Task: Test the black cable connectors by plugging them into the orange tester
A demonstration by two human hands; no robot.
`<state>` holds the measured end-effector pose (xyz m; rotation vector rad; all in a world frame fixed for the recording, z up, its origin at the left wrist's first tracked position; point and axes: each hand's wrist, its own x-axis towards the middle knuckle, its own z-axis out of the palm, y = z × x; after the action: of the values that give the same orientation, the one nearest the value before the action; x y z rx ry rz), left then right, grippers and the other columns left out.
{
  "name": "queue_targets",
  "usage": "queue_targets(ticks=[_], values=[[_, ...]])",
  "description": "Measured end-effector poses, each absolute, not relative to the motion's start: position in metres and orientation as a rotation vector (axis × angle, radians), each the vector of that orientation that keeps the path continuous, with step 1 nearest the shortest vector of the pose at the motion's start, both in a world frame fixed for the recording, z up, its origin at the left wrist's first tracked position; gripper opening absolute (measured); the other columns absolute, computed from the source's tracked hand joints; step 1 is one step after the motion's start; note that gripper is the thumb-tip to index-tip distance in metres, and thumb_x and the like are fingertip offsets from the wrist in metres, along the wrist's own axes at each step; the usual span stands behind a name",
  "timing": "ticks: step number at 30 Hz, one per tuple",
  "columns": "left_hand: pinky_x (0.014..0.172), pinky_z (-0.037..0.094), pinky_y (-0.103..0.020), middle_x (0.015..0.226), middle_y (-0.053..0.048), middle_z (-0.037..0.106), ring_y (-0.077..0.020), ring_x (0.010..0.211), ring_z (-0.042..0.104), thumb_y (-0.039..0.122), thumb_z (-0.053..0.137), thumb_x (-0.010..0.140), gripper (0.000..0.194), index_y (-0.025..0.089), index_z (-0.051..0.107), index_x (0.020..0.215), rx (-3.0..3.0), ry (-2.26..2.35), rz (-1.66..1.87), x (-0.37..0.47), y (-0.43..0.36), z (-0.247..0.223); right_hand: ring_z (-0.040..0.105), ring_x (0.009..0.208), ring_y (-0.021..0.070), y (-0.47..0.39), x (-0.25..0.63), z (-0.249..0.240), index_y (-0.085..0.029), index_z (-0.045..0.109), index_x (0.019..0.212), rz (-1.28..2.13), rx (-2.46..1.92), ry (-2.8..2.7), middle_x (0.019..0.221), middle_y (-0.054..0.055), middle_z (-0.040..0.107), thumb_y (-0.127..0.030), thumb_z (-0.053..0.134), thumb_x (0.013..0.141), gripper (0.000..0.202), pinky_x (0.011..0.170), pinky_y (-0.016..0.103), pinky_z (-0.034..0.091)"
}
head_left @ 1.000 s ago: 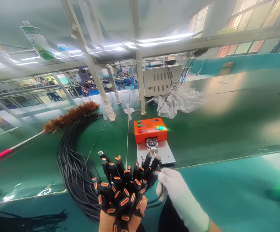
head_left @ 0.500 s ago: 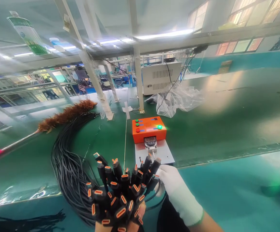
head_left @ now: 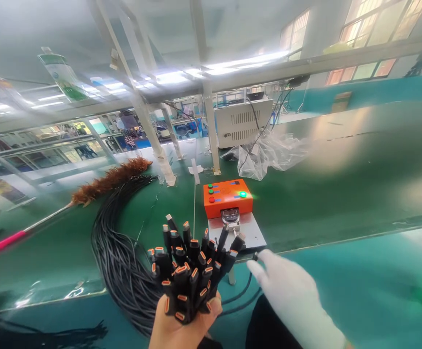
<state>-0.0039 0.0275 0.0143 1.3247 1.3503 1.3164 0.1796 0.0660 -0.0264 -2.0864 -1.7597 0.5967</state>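
Observation:
My bare left hand is wrapped round a thick bundle of black cables, whose USB-C-like plugs with orange insides fan upward. The cable lengths trail left across the green bench. My right hand, in a white glove, pinches one black cable end between thumb and fingers, right of the bundle. Beyond the bundle, an orange box with green and red buttons and a lit green light stands behind a small digital gauge on a metal plate.
A brown duster with a pink handle lies at the left of the green bench. Behind the orange box are clear plastic bags, a grey metal cabinet and white frame posts. A person is far back at the left.
My right hand has moved right and away from the bundle, with a cable end in its fingers. More of my left hand shows below the plugs. The view has shifted slightly.

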Motion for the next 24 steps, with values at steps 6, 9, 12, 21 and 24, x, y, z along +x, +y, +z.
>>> queue_targets(ticks=[6, 9, 12, 21, 24], values=[[0.052, 0.042, -0.025, 0.057, -0.001, 0.062, -0.0166, 0.056, 0.054, 0.030, 0.075, 0.062, 0.018, 0.018, 0.064, 0.055, 1.230, 1.285, 1.249, -0.005, 0.030, 0.005, 0.059, 0.107, 0.0263, 0.044, 0.168, 0.009, -0.025, 0.062, 0.115, 0.844, -1.120, -1.565, 0.115, 0.008, 0.064, -0.044, 0.049, 0.087, 0.036, 0.092, 0.038, 0.047], [0.052, 0.044, -0.024, 0.058, 0.001, 0.061, -0.0162, 0.056, 0.053, 0.024, 0.078, 0.056, 0.015, 0.018, 0.065, 0.053, 1.163, 1.275, 1.218, -0.005, 0.028, 0.003, 0.063, 0.095, 0.0227, 0.044, 0.150, 0.010, -0.023, 0.064, 0.111, 1.089, -0.879, -1.490, 0.102, 0.006, 0.068, -0.038, 0.054, 0.087, 0.030, 0.089, 0.034, 0.050], [0.057, 0.048, -0.026, 0.062, 0.000, 0.064, -0.0177, 0.060, 0.056, 0.030, 0.081, 0.055, 0.017, 0.019, 0.072, 0.065, 1.084, 1.256, 1.222, -0.004, 0.026, 0.005, 0.062, 0.099, 0.0262, 0.040, 0.143, 0.000, -0.025, 0.065, 0.111, 0.748, -1.049, -1.564, 0.105, 0.006, 0.067, -0.035, 0.064, 0.080, 0.033, 0.088, 0.038, 0.051], [0.055, 0.049, -0.029, 0.060, -0.001, 0.062, -0.0172, 0.057, 0.055, 0.038, 0.083, 0.054, 0.026, 0.017, 0.072, 0.065, 1.077, 1.140, 1.225, -0.004, 0.025, 0.009, 0.063, 0.100, 0.0253, 0.032, 0.148, 0.001, -0.022, 0.059, 0.120, 1.131, -0.832, -1.345, 0.114, 0.010, 0.067, -0.036, 0.055, 0.086, 0.037, 0.088, 0.039, 0.051], [0.058, 0.050, -0.029, 0.062, -0.001, 0.064, -0.0198, 0.063, 0.057, 0.035, 0.082, 0.055, 0.022, 0.018, 0.072, 0.065, 1.121, 1.191, 1.246, -0.003, 0.023, 0.004, 0.065, 0.074, 0.0202, 0.038, 0.134, -0.002, -0.019, 0.068, 0.092, 1.504, -0.644, -1.085, 0.084, 0.006, 0.071, -0.040, 0.065, 0.079, 0.025, 0.069, 0.031, 0.052]])
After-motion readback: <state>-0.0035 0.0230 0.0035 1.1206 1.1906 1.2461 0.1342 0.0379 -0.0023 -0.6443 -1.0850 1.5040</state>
